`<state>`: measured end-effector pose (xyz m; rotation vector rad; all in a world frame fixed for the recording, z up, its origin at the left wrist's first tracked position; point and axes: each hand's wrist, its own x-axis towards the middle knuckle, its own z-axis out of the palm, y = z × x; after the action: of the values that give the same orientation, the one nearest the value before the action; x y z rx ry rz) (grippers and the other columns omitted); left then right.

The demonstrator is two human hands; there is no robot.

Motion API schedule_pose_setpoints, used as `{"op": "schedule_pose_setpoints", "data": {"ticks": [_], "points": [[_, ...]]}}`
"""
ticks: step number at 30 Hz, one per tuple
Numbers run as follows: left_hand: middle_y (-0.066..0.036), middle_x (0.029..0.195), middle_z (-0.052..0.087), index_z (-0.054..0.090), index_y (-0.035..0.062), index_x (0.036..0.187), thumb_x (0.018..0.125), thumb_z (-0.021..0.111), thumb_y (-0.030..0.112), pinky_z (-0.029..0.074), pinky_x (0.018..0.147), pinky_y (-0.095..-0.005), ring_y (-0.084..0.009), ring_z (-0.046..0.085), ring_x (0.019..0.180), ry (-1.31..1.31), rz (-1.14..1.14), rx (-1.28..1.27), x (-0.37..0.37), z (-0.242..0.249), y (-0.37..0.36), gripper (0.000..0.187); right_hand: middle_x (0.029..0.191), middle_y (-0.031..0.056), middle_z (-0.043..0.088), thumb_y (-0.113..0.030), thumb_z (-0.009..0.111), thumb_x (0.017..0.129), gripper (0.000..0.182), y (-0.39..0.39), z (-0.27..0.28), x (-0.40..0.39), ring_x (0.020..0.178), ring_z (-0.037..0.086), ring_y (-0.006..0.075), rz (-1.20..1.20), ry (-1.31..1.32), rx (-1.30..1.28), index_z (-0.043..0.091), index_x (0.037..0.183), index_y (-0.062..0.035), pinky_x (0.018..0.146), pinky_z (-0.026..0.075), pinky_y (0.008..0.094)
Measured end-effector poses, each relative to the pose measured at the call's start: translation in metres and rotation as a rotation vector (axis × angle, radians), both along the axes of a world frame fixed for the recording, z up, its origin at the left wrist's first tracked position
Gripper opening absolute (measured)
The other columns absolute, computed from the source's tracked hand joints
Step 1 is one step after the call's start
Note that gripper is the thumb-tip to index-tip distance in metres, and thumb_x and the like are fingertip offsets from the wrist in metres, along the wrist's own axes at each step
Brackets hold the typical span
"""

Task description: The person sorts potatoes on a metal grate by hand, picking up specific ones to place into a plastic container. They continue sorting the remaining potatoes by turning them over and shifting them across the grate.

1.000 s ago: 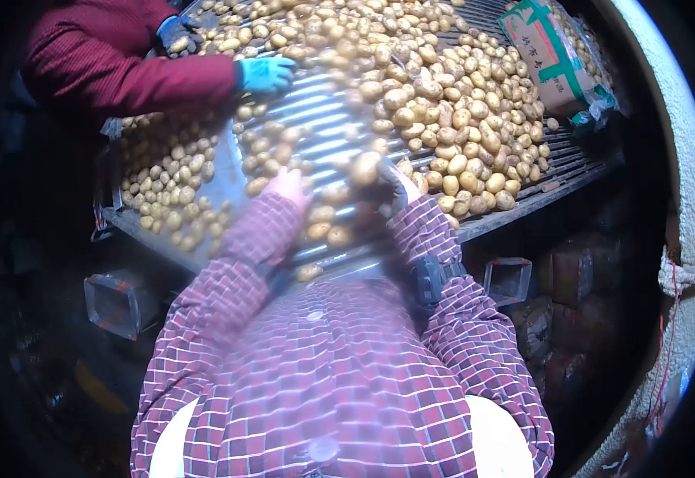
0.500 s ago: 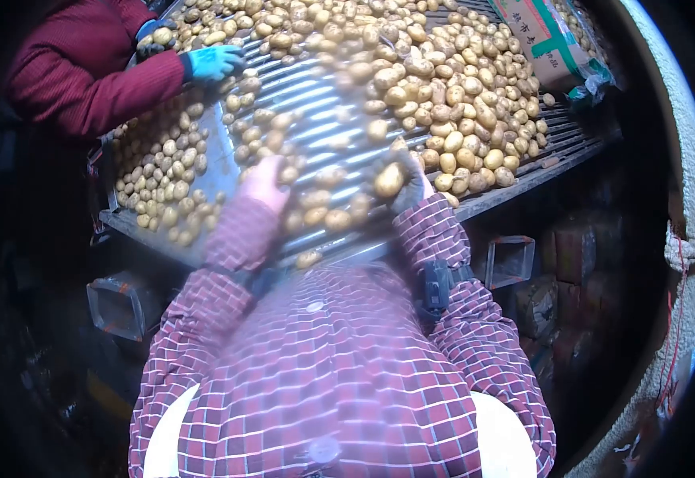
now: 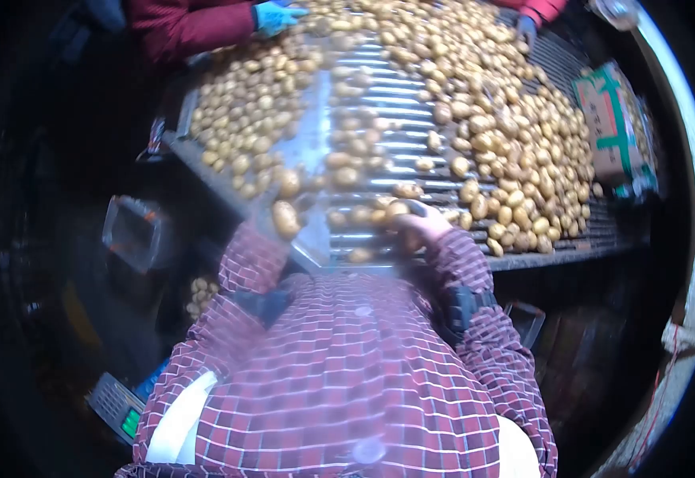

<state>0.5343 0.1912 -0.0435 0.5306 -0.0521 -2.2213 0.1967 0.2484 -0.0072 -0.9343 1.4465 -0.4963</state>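
Note:
My left hand (image 3: 265, 213), blurred and partly hidden, is at the near left edge of the sorting rack. A large potato (image 3: 286, 217) lies in its grip, and another potato (image 3: 288, 183) is just beyond, touching or nearly so. My right hand (image 3: 425, 226) reaches in from the right over the metal bars (image 3: 399, 163), its fingers curled round a potato (image 3: 396, 209). Another potato (image 3: 408, 190) rests just past these fingers. A few blurred potatoes (image 3: 346, 177) sit on the bars between my hands.
A big potato heap (image 3: 515, 151) covers the rack's right side; smaller potatoes (image 3: 244, 119) fill the left section beyond a metal divider (image 3: 313, 119). A carton (image 3: 605, 119) stands at right. Co-workers' gloved hands, one teal (image 3: 277, 17), one dark (image 3: 527, 30), are at the far side. A scale (image 3: 117, 406) sits lower left.
The view has swung left, so the rack appears further right. My left hand has moved to the left divider with a large potato. My right hand has come lower and nearer my body.

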Motion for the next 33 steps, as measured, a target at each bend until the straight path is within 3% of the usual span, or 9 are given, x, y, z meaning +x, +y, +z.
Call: {"op": "schedule_pose_setpoints", "data": {"ticks": [3, 5, 6, 12, 15, 20, 24, 27, 33], "points": [[-0.012, 0.128, 0.06, 0.051, 0.0131, 0.133, 0.094, 0.058, 0.038, 0.056, 0.068, -0.0424, -0.0332, 0.059, 0.114, 0.134, 0.032, 0.065, 0.025, 0.001, 0.012, 0.047, 0.128, 0.015, 0.059, -0.032, 0.067, 0.086, 0.061, 0.005, -0.021, -0.002, 0.106, 0.062, 0.0291, -0.25, -0.899, -0.06, 0.046, 0.137, -0.0064, 0.079, 0.054, 0.034], [-0.014, 0.132, 0.056, 0.049, 0.011, 0.135, 0.094, 0.059, 0.035, 0.057, 0.071, -0.0424, -0.0348, 0.055, 0.12, 0.144, 0.171, 0.046, 0.033, 0.0, 0.022, 0.049, 0.133, 0.0185, 0.054, -0.037, 0.065, 0.089, 0.064, -0.004, 0.007, 0.022, 0.111, 0.059, 0.0337, -0.465, -1.042, 0.091, 0.041, 0.14, -0.0071, 0.084, 0.055, 0.0434], [-0.015, 0.136, 0.053, 0.047, 0.0092, 0.137, 0.094, 0.058, 0.034, 0.057, 0.072, -0.0422, -0.0358, 0.053, 0.123, 0.099, 0.235, 0.061, 0.027, 0.028, 0.027, 0.051, 0.131, 0.0105, 0.056, -0.048, 0.055, 0.095, 0.053, -0.011, 0.025, 0.042, 0.117, 0.056, 0.0266, -0.522, -0.941, 0.128, 0.044, 0.141, -0.0247, 0.062, 0.053, 0.0339], [-0.016, 0.149, 0.041, 0.029, 0.0068, 0.149, 0.092, 0.05, 0.055, 0.058, 0.072, -0.0399, -0.0365, 0.051, 0.124, 0.268, 0.165, 0.005, 0.056, 0.041, 0.066, 0.078, 0.116, 0.0155, 0.064, -0.04, 0.052, 0.098, 0.049, -0.042, 0.082, 0.143, 0.095, 0.067, 0.0244, 0.014, -0.556, 0.259, 0.052, 0.132, -0.005, 0.07, 0.056, 0.0337], [-0.016, 0.145, 0.044, 0.046, 0.0085, 0.138, 0.095, 0.042, 0.059, 0.057, 0.07, -0.0412, -0.0307, 0.053, 0.119, -0.25, 0.35, 0.225, 0.069, 0.035, 0.086, 0.066, 0.108, 0.0146, 0.065, -0.039, 0.057, 0.094, 0.05, -0.055, 0.039, 0.184, 0.083, 0.068, 0.0217, 0.571, -0.315, -0.319, 0.054, 0.128, -0.0035, 0.066, 0.056, 0.0311], [-0.018, 0.144, 0.043, 0.054, 0.016, 0.131, 0.094, 0.045, 0.06, 0.057, 0.066, -0.0503, -0.0482, 0.043, 0.128, 0.074, 0.371, -0.013, 0.125, 0.006, 0.109, 0.058, 0.115, 0.0131, 0.058, -0.038, 0.071, 0.084, 0.046, -0.053, 0.041, 0.23, 0.092, 0.063, 0.0254, -0.162, -0.909, 0.339, 0.055, 0.116, -0.0087, 0.082, 0.055, 0.0442], [-0.018, 0.145, 0.042, 0.054, 0.0179, 0.131, 0.093, 0.046, 0.062, 0.058, 0.066, -0.0485, -0.0522, 0.041, 0.128, 0.309, 0.493, 0.058, 0.143, 0.009, 0.123, 0.059, 0.124, 0.0173, 0.053, -0.027, 0.066, 0.087, 0.051, -0.037, 0.019, 0.241, 0.106, 0.059, 0.0347, -0.201, -1.243, 0.422, 0.046, 0.128, -0.0039, 0.087, 0.052, 0.0568], [-0.017, 0.145, 0.042, 0.055, 0.0185, 0.13, 0.092, 0.047, 0.063, 0.058, 0.065, -0.0463, -0.0517, 0.042, 0.128, 0.025, 0.613, 0.088, 0.15, 0.022, 0.132, 0.06, 0.13, 0.0205, 0.049, -0.016, 0.062, 0.088, 0.052, -0.028, 0.015, 0.252, 0.113, 0.055, 0.0376, -0.031, -1.332, 0.403, 0.042, 0.134, -0.002, 0.093, 0.049, 0.0603], [-0.017, 0.141, 0.047, 0.057, 0.0193, 0.129, 0.092, 0.046, 0.063, 0.056, 0.06, -0.0419, -0.0512, 0.043, 0.127, 0.064, 0.694, 0.045, 0.19, -0.048, 0.153, 0.059, 0.122, 0.0206, 0.055, -0.029, 0.053, 0.096, 0.048, -0.009, 0.016, 0.276, 0.109, 0.059, 0.0317, -0.074, -1.306, 0.488, 0.044, 0.134, -0.0009, 0.088, 0.056, 0.0419]]}}
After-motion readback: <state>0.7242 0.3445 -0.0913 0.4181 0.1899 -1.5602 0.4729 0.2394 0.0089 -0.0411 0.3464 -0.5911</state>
